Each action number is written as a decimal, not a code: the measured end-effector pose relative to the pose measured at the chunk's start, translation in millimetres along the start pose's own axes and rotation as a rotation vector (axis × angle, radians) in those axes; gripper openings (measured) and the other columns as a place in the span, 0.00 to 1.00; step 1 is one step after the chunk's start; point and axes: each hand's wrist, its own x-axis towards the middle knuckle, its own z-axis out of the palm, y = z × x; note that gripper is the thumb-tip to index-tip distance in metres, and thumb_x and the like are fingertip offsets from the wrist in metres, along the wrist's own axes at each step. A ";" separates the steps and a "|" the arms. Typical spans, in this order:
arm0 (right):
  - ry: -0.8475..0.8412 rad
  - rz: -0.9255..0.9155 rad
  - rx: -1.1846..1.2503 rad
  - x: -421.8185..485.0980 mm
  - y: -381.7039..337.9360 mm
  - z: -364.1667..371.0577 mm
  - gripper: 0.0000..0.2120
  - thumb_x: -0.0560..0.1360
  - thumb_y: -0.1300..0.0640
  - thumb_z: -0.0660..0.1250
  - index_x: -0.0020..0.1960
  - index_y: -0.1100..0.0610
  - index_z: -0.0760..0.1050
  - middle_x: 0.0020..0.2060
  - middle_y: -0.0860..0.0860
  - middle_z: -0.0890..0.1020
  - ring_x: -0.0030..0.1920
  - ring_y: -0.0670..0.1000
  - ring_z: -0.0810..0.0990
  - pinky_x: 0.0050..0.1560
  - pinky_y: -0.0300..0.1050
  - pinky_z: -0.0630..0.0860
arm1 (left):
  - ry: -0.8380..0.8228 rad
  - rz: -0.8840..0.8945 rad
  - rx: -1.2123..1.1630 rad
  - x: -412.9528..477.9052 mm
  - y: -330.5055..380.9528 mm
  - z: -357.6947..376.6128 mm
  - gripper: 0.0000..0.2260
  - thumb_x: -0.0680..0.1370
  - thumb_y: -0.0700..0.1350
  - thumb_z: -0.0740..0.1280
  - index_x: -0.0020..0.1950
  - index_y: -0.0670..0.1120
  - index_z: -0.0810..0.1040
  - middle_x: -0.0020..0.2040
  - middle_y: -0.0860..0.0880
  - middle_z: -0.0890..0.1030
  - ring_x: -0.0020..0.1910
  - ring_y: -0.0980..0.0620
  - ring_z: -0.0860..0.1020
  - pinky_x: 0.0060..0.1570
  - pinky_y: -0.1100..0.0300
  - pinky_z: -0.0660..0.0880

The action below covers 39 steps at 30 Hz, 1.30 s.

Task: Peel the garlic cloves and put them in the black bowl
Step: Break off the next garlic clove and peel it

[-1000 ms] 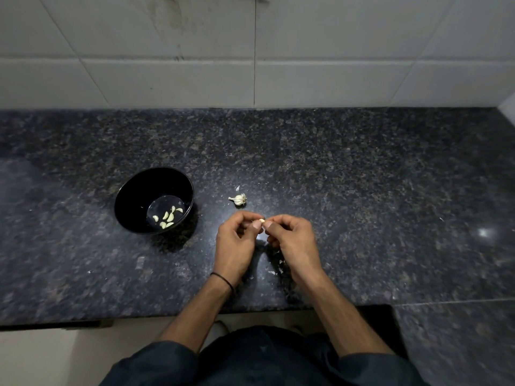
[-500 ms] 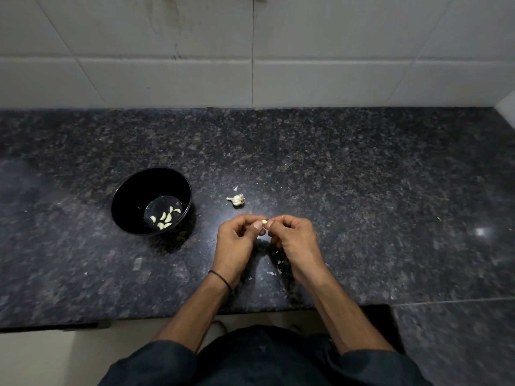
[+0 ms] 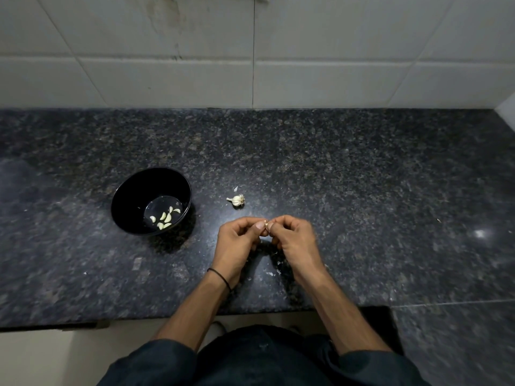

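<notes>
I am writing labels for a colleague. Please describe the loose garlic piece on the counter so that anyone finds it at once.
On the dark granite counter, look just right of the black bowl. A small whitish garlic piece lies there on the stone. Unlike the peeled cloves inside the bowl, it keeps its papery skin and pointed stem.

There is one black bowl (image 3: pixel 125 190) on the one worktop (image 3: pixel 362 176). Inside it I count seven peeled cloves (image 3: pixel 168 217), though two at the front lie close together, so the number may be off by one. One small garlic bulb (image 3: pixel 237 200) lies on the worktop, with one loose scrap of skin (image 3: pixel 235 188) just behind it. Two hands are in view, the left hand (image 3: pixel 237 240) and the right hand (image 3: pixel 296 238), and their fingers (image 3: pixel 259 225) pinch one garlic clove (image 3: pixel 266 228) between them. A few skin flakes (image 3: pixel 269 273) lie below the hands, too small to count. One black band (image 3: pixel 220 278) is on the left wrist.
</notes>
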 end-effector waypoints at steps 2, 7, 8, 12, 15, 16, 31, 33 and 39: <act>0.000 -0.003 -0.021 -0.1 -0.1 0.1 0.08 0.76 0.62 0.70 0.39 0.64 0.81 0.29 0.47 0.80 0.30 0.39 0.74 0.35 0.35 0.70 | 0.006 -0.054 -0.065 1.0 -1.6 -1.0 0.05 0.79 0.37 0.68 0.49 0.39 0.85 0.39 0.46 0.84 0.35 0.54 0.74 0.33 0.65 0.70; -0.013 -0.017 -0.049 -3.1 -3.5 -1.0 0.07 0.77 0.63 0.69 0.41 0.63 0.81 0.29 0.45 0.80 0.29 0.38 0.74 0.34 0.32 0.70 | -0.014 -0.142 -0.182 1.6 -2.6 0.0 0.06 0.80 0.37 0.68 0.51 0.38 0.84 0.37 0.48 0.82 0.33 0.57 0.73 0.32 0.67 0.69; -0.017 -0.022 -0.060 -4.1 -3.6 -1.8 0.07 0.77 0.63 0.69 0.41 0.63 0.81 0.29 0.45 0.80 0.29 0.38 0.74 0.34 0.33 0.70 | -0.011 -0.150 -0.191 2.0 -2.4 -0.2 0.06 0.80 0.37 0.68 0.51 0.38 0.84 0.38 0.47 0.83 0.33 0.57 0.73 0.32 0.67 0.70; -0.013 -0.027 -0.114 -8.0 -0.1 -6.1 0.07 0.77 0.61 0.68 0.40 0.60 0.80 0.29 0.45 0.77 0.31 0.43 0.72 0.35 0.40 0.68 | 0.034 -0.160 -0.183 4.7 -1.8 -4.1 0.07 0.80 0.39 0.68 0.52 0.38 0.84 0.38 0.48 0.83 0.32 0.55 0.73 0.31 0.65 0.71; 0.021 -0.033 -0.137 -6.4 1.9 -9.9 0.07 0.76 0.61 0.67 0.39 0.58 0.79 0.29 0.45 0.76 0.32 0.44 0.70 0.35 0.41 0.68 | 0.038 -0.121 -0.110 4.8 -1.5 -6.3 0.07 0.81 0.39 0.67 0.53 0.40 0.85 0.39 0.47 0.83 0.39 0.47 0.75 0.30 0.68 0.72; 0.035 -0.044 -0.164 -4.4 2.3 -10.7 0.08 0.76 0.61 0.67 0.39 0.58 0.78 0.29 0.44 0.76 0.31 0.43 0.71 0.35 0.40 0.68 | 0.031 -0.105 -0.065 4.7 -1.7 -6.2 0.07 0.81 0.39 0.67 0.54 0.40 0.85 0.40 0.47 0.84 0.41 0.46 0.76 0.32 0.68 0.72; -0.016 -0.166 -0.356 12.8 17.4 -1.4 0.03 0.79 0.55 0.68 0.50 0.53 0.80 0.46 0.49 0.83 0.48 0.46 0.82 0.51 0.44 0.78 | 0.033 0.104 0.416 10.6 -8.4 -12.2 0.07 0.78 0.40 0.70 0.51 0.52 0.81 0.38 0.50 0.85 0.43 0.51 0.85 0.52 0.46 0.81; -0.028 -0.170 -0.349 11.7 16.1 -0.6 0.02 0.78 0.55 0.69 0.46 0.52 0.80 0.43 0.48 0.83 0.45 0.46 0.82 0.49 0.46 0.79 | 0.034 0.106 0.433 9.2 -6.7 -11.8 0.06 0.78 0.41 0.70 0.52 0.51 0.81 0.39 0.49 0.85 0.42 0.51 0.84 0.51 0.47 0.81; 0.104 -0.211 -0.343 8.7 13.2 4.9 0.06 0.77 0.56 0.69 0.42 0.52 0.78 0.38 0.46 0.82 0.41 0.45 0.80 0.43 0.43 0.76 | 0.044 0.101 0.408 1.2 -4.1 -4.1 0.09 0.82 0.50 0.65 0.46 0.50 0.80 0.41 0.52 0.85 0.43 0.57 0.83 0.47 0.58 0.78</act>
